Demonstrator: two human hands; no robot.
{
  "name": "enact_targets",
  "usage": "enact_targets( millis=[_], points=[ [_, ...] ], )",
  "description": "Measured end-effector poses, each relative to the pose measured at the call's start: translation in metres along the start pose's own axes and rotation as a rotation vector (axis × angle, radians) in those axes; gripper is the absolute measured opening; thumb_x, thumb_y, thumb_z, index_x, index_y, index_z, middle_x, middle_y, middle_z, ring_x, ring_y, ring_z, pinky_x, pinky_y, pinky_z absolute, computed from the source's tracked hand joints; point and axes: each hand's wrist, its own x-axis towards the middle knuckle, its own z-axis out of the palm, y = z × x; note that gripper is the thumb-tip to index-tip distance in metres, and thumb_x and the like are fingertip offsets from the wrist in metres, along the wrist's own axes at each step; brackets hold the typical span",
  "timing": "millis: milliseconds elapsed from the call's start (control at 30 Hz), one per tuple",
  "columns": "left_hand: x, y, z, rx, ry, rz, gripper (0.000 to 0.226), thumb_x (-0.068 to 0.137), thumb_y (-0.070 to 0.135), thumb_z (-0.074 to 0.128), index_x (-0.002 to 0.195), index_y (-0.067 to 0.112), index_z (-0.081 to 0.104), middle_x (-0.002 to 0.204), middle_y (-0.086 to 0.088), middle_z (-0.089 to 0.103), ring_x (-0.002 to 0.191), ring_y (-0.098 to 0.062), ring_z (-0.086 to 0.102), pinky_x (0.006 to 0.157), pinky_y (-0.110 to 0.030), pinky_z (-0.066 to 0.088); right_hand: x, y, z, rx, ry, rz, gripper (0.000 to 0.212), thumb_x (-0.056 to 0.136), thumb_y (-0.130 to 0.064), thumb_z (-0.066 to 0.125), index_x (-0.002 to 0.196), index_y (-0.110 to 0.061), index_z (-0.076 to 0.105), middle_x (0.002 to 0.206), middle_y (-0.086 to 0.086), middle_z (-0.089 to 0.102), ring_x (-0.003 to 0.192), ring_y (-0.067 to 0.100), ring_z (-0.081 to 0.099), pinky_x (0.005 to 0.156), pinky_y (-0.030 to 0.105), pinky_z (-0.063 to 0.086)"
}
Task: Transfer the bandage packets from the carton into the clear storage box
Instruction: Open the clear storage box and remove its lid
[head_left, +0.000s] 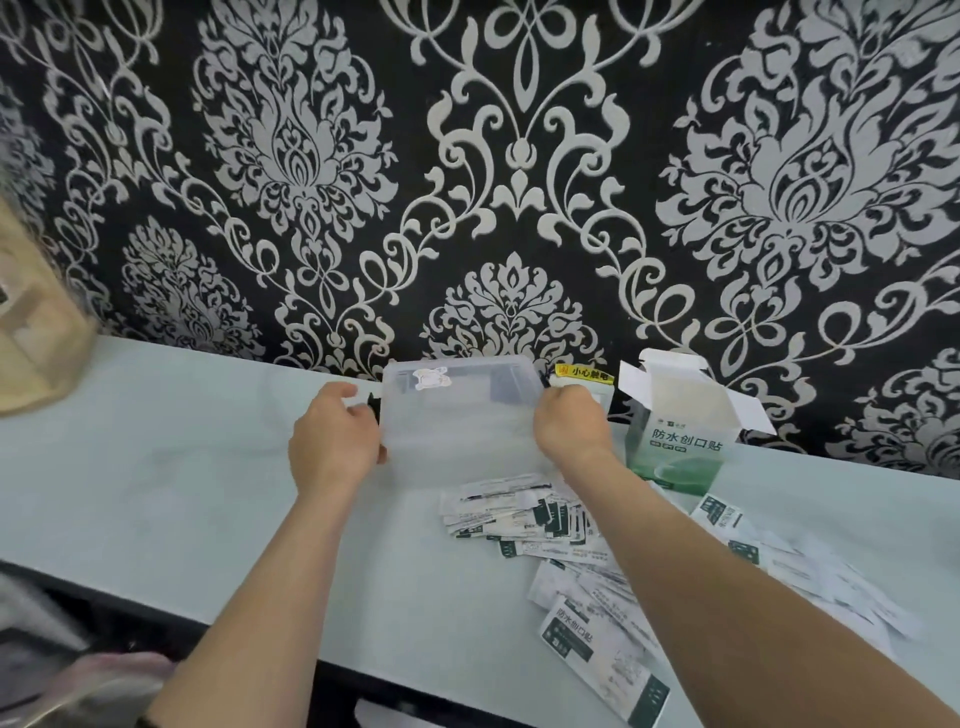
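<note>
Head camera: the fingers (363, 415) of the left hand (332, 441) and the right hand (569, 423) curl around the two ends of the clear box (457, 415), held at the back of the table (182, 467). The carton (675, 441) stands open just beside it and the packets (524, 514) lie scattered in front, none visibly inside the box, so filling seems not yet begun. The right forearm (727, 571) crosses above the heap.

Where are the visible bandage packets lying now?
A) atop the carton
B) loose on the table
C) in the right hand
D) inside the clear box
B: the bandage packets lie loose on the table, in front of the clear box.
</note>
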Motion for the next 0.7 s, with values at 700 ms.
enact_targets(
  millis=[700],
  points=[
    [-0.003,0.006,-0.007,-0.029,0.057,0.141,0.035,0.083,0.032,0.042,0.096,0.003,0.057,0.101,-0.015,0.061,0.103,-0.039,0.052,0.084,-0.046,0.045,-0.002,-0.011,0.010,0.584,-0.430,-0.006,0.055,0.093,-0.058,0.040,0.129,-0.020,0.056,0.129,0.001,0.061,0.113,0.021,0.058,0.100,0.042,0.048]
  ],
)
